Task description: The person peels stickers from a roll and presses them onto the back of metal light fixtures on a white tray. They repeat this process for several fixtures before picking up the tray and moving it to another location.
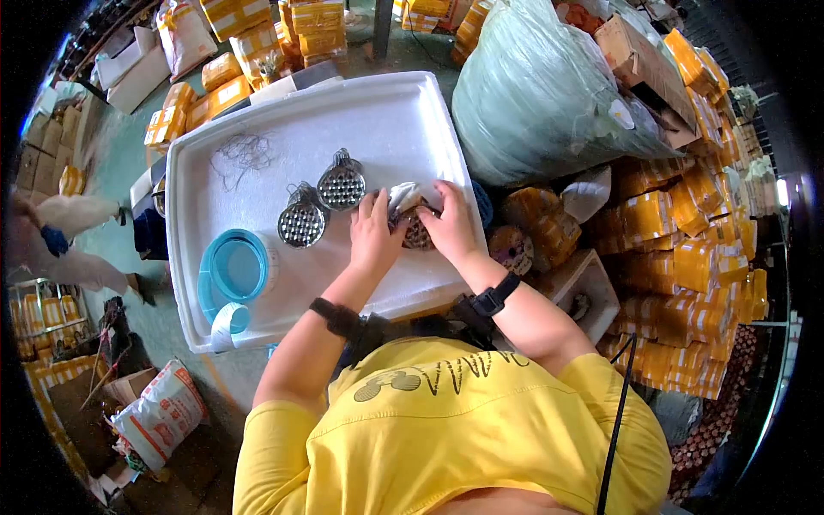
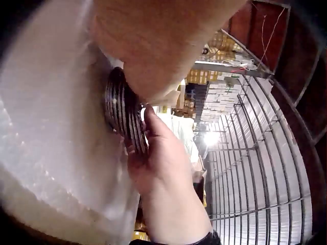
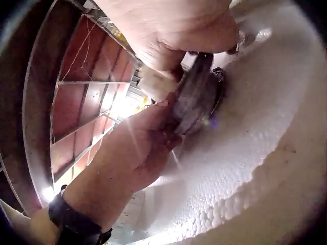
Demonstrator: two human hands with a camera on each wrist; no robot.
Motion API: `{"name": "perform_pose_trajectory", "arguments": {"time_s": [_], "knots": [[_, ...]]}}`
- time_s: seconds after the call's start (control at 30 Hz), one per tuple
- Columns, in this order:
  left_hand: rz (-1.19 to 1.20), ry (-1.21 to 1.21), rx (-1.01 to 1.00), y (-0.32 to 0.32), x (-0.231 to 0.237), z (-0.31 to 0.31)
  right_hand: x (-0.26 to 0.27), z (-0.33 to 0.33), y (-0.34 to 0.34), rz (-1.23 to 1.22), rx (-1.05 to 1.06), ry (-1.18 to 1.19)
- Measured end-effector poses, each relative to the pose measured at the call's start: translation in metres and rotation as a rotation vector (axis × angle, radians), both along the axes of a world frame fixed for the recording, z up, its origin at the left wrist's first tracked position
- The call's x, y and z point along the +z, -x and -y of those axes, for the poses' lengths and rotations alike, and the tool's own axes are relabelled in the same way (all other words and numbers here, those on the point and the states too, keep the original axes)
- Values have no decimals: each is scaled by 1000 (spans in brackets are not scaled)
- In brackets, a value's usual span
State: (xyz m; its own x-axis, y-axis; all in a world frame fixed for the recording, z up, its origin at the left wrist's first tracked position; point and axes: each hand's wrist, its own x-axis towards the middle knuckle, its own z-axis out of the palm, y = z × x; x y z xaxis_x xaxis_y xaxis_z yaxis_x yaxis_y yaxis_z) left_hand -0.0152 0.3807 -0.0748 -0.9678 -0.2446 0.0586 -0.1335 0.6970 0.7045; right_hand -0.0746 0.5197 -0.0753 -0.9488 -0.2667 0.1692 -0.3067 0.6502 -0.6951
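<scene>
Over the right part of a white foam tray (image 1: 386,107), both hands grip a stack of round, dark metal discs (image 1: 418,234) with a studded face. Its layered edges show in the left wrist view as a ribbed stack (image 2: 120,104). My left hand (image 1: 375,233) holds the near left side, thumb against it. Around the opposite side curl the fingers of my right hand (image 1: 453,227). Crumpled silvery-white material (image 1: 405,196) shows between the hands at the top. Two similar studded metal pieces with looped tops, one farther back (image 1: 342,184) and one nearer (image 1: 302,221), lie left of the hands.
A blue roll (image 1: 209,287) with a loose pale end stands at the tray's near left. Thin tangled wires (image 1: 245,156) lie at the far left. A large pale-green bag (image 1: 541,94) bulges beyond the right edge. Taped parcels (image 1: 661,275) are piled at the right.
</scene>
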Motion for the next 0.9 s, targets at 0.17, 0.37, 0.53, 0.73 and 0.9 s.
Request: {"name": "perform_pose_trajectory", "arguments": {"time_s": [0.17, 0.37, 0.53, 0.73, 0.9], "knots": [[47, -202, 26, -4, -7, 5, -5, 2, -4, 260, -105, 192], [-4, -474, -112, -9, -4, -13, -26, 14, -12, 210, -100, 501], [14, -696, 50, 4, -14, 1, -22, 10, -14, 253, -72, 509], [38, -243, -227, -22, -8, 3, -16, 7, -18, 327, -57, 554], [-152, -183, -119, -13, -19, 2, 3, 14, -17, 460, -55, 626]]}}
